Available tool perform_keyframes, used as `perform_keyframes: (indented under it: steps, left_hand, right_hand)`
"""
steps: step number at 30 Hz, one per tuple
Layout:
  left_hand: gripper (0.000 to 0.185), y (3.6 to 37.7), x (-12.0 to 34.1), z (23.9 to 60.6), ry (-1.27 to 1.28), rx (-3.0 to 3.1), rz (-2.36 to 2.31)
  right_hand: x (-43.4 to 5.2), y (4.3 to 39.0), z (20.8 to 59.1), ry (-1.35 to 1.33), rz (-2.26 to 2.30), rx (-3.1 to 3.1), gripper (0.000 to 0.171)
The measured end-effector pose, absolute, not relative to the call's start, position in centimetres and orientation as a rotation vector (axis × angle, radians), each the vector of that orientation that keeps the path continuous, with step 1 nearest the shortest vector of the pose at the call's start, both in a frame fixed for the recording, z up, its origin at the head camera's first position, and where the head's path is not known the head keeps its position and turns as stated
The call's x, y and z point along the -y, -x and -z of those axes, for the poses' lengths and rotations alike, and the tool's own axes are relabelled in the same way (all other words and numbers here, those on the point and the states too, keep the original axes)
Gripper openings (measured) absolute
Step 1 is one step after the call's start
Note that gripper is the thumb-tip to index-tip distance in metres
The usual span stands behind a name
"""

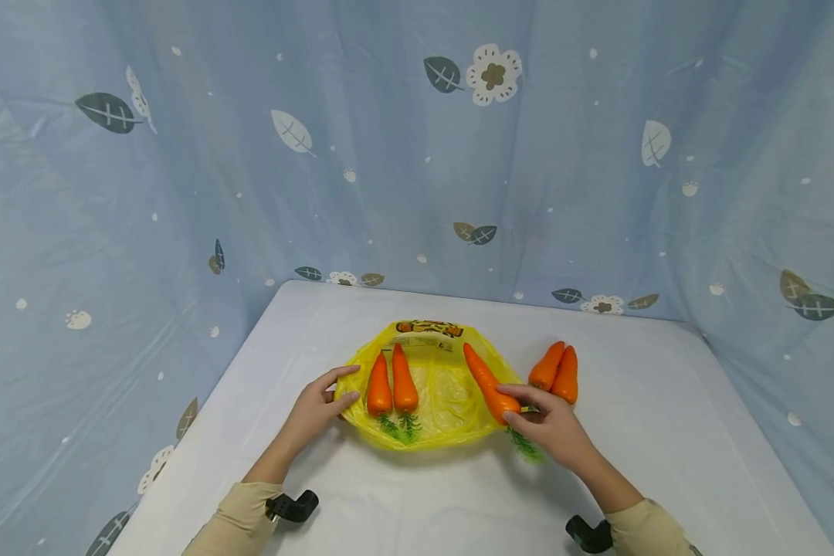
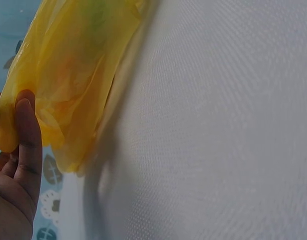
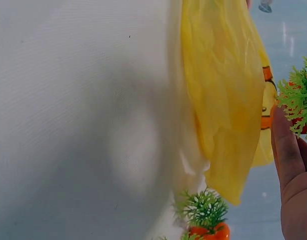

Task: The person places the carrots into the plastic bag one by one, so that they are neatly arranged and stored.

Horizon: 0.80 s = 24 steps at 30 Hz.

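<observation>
Blue leaf-print curtain (image 1: 389, 170) hangs at twelve o'clock beyond the white table (image 1: 403, 506); left hand (image 1: 315, 405) pinches the yellow bag (image 1: 448, 398) at nine o'clock, right hand (image 1: 557, 428) grips a carrot (image 1: 485, 380) at three

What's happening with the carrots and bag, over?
Left hand holding yellow bag's edge. Right hand gripping one carrot at bag's right side. Two carrots inside, two more outside. No obstruction visible.

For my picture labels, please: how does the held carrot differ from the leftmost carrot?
The right hand grips the held carrot; the leftmost carrot lies unheld in the yellow bag. In the head view, the held carrot slants leftward; the leftmost carrot points nearly straight up. Both are orange with green leaves.
</observation>
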<state>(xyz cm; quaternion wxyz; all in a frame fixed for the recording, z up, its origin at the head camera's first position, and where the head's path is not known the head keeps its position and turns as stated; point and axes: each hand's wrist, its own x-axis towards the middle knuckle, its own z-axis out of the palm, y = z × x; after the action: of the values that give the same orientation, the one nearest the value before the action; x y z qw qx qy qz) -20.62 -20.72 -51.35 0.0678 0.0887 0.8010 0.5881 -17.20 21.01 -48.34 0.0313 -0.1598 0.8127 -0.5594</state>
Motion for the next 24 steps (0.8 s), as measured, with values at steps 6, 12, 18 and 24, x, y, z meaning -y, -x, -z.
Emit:
perform_keyframes:
  steps: [6, 12, 18, 24]
  left_hand:
    - [0.052, 20.6, 20.7, 51.3, -0.264, -2.404, -1.774]
    - [0.051, 20.5, 20.5, 51.1, -0.251, -2.410, -1.767]
    - [0.051, 20.5, 20.5, 51.1, -0.256, -2.414, -1.767]
    - [0.051, 20.7, 20.6, 51.3, -0.255, -2.432, -1.756]
  right_hand:
    - [-20.4, 17.5, 48.6, 0.496, 1.717, -2.476, 0.038]
    - [-19.7, 17.8, 48.8, 0.416, 1.703, -2.493, 0.038]
    - [-18.9, 18.3, 49.2, 0.385, 1.660, -2.520, 0.038]
    - [-18.1, 18.8, 49.3, 0.411, 1.647, -2.498, 0.037]
